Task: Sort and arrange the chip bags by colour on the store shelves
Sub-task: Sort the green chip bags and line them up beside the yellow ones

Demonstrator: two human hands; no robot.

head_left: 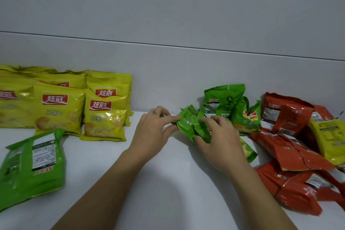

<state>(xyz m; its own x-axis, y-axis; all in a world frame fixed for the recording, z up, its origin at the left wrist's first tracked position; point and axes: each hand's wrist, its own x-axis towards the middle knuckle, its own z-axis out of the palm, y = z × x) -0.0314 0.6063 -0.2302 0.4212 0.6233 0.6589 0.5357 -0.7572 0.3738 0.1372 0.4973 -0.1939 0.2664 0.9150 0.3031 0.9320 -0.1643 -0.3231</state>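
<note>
Forearms [104, 183] rise from the bottom edge, both hands on one small green bag [191, 124]. Left hand [153, 129] pinches the bag's left end btwn thumb and forefinger, other fingers loosely bent. Right hand [218, 136] has fingers curled over the right end, thumb at the near edge. The bag is crumpled, long axis approx left-right btwn the hands, so neither is nearer (can't tell if it touches the shelf [168, 173]). More green bags [224, 102] stand just behind, to the right; a lone green bag [35, 164] lies well apart, near left. Yellow bags [61, 106] stand far left, red bags [291, 155] heaped right w/ a stray yellow bag [330, 136]. Prob. next: a short carry back-right to the greens.
</note>
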